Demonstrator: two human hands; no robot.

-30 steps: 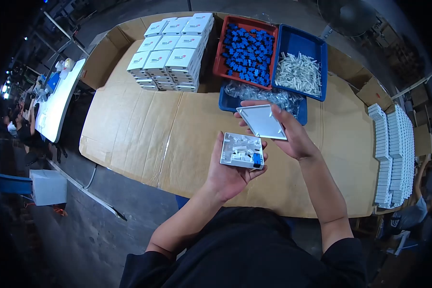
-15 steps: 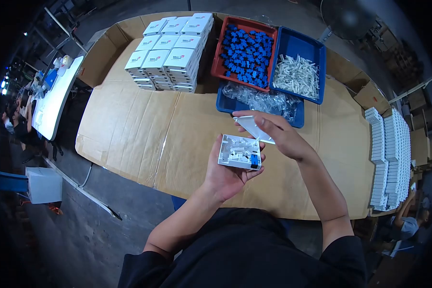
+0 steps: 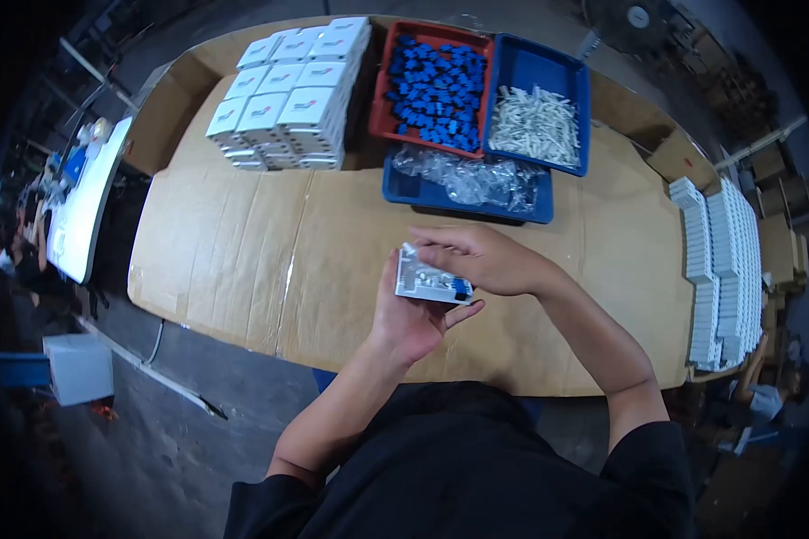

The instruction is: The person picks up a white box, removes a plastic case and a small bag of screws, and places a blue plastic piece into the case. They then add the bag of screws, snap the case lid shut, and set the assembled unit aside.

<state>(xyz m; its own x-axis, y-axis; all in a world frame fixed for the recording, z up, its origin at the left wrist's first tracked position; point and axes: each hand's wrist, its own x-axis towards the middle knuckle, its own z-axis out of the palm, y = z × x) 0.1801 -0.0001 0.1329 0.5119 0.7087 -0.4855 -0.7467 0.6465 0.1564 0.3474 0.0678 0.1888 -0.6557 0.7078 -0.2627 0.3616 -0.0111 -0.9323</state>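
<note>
My left hand [image 3: 411, 319] holds a small white box base [image 3: 427, 283] with a blue connector at its near right corner, above the cardboard-covered table [image 3: 243, 242]. My right hand [image 3: 481, 259] lies palm-down over the top of the box, pressing the white cover onto it; the cover is almost fully hidden under the fingers. Both hands meet over the table's middle, just in front of the trays.
A stack of white boxes [image 3: 283, 99] stands at the back left. A red tray of blue connectors [image 3: 433, 85], a blue tray of white parts [image 3: 537, 126] and a blue tray with clear bags [image 3: 467, 180] sit behind. Rows of white boxes [image 3: 724, 269] line the right edge.
My right hand brought the white cover down from above and behind the box onto the base in my left hand. The view has shifted slightly, trays now higher in frame.
</note>
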